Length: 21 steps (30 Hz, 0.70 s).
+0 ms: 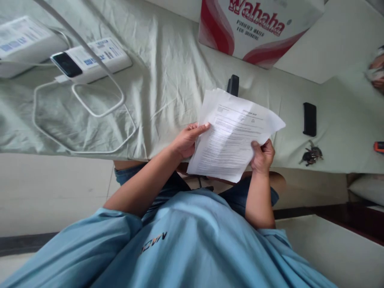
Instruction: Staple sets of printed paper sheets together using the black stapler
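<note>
A small stack of printed paper sheets (pixel 228 136) is held in front of me, tilted over the table's near edge. My left hand (pixel 189 140) pinches the stack's left side, thumb on top and fingers beneath. On the right side, my right hand (pixel 263 155) grips the lower right edge with the thumb on the print. The sheets are slightly curled at the upper right corner, and the print is too small to read. Just behind their top edge, a black object that looks like a stapler (pixel 233 85) is partly hidden by the paper.
A green cloth (pixel 168 52) covers the table. A Wahaha water carton (pixel 255 32) stands at the back. White boxes (pixel 102 56) with a phone (pixel 67 65) and a white cable (pixel 87 152) lie left. To the right are a black phone-like object (pixel 309 119) and keys (pixel 312 154).
</note>
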### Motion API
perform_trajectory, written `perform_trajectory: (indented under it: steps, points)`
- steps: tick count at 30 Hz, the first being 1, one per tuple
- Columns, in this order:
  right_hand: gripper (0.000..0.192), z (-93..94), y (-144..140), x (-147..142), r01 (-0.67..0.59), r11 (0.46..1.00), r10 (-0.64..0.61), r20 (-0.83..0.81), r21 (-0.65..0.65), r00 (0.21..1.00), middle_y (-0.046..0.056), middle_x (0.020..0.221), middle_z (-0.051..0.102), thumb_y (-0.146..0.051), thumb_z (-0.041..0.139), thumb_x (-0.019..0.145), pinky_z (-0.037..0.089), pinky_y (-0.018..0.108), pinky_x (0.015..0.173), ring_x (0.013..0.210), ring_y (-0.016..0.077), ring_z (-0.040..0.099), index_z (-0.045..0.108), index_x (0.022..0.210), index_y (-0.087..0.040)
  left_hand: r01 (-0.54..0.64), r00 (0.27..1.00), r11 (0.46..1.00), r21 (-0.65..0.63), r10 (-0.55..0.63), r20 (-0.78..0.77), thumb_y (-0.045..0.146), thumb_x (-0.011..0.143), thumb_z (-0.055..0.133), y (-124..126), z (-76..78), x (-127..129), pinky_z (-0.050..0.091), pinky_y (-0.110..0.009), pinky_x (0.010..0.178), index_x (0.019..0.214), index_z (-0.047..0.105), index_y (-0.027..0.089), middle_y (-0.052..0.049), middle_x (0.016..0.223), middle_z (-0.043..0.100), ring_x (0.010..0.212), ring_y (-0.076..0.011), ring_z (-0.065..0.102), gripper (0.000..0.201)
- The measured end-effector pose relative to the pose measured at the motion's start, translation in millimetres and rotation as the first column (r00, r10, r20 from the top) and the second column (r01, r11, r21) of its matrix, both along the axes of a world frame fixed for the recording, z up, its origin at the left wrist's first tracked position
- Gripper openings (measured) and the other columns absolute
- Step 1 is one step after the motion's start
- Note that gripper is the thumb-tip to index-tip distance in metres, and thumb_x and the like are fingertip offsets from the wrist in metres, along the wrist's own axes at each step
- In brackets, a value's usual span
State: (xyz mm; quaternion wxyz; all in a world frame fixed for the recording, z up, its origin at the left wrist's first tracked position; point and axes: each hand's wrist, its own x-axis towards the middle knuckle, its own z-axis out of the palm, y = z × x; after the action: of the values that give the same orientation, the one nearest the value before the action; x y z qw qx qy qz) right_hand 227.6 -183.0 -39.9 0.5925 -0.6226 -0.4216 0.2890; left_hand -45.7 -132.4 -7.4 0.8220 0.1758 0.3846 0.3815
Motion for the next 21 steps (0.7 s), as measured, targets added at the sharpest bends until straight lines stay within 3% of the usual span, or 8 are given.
perform_trajectory:
  steps: [6, 15, 21]
  points:
    - [0.03, 1.0, 2.3, -0.9, 0.007, 0.999, -0.007, -0.004, 0.031, 1.0, 0.0, 0.086, 0.074, -0.051, 0.082, 0.076, 0.059, 0.039, 0.088, 0.087, 0.021, 0.073, 0.071, 0.088, -0.026, 0.068, 0.994, 0.989, -0.131, -0.056, 0.095, 0.05, 0.095, 0.07, 3.6, 3.6, -2.1, 0.063, -0.044, 0.089, 0.101, 0.077, 0.016, -0.017, 0.088, 0.081, 0.109, -0.0384, 0.077, 0.035]
    - [0.029, -5.8, 4.0, 2.2, 0.079, 0.995, -0.083, 0.065, 0.057, 0.994, -0.003, 0.076, 0.067, -0.051, 0.08, 0.082, 0.056, 0.033, 0.08, 0.075, 0.0166, 0.065, 0.069, 0.078, -0.024, 0.04, 0.995, 0.994, -0.1, -0.031, 0.092, 0.052, 0.096, 0.069, 4.2, 6.9, -1.9, 0.063, -0.046, 0.09, 0.113, 0.076, 0.016, -0.017, 0.09, 0.081, 0.109, -0.0394, 0.077, 0.041]
    - [0.032, -2.1, 2.8, 4.0, 0.111, 0.993, -0.115, 0.091, 0.048, 0.989, -0.003, 0.074, 0.066, -0.051, 0.08, 0.081, 0.054, 0.03, 0.079, 0.075, 0.0154, 0.064, 0.069, 0.078, -0.021, 0.045, 0.972, 0.999, -0.022, -0.039, 0.231, 0.055, 0.1, 0.064, 7.0, -14.4, -4.2, 0.061, -0.046, 0.1, 0.125, 0.073, 0.015, -0.015, 0.097, 0.083, 0.111, -0.0372, 0.078, 0.048]
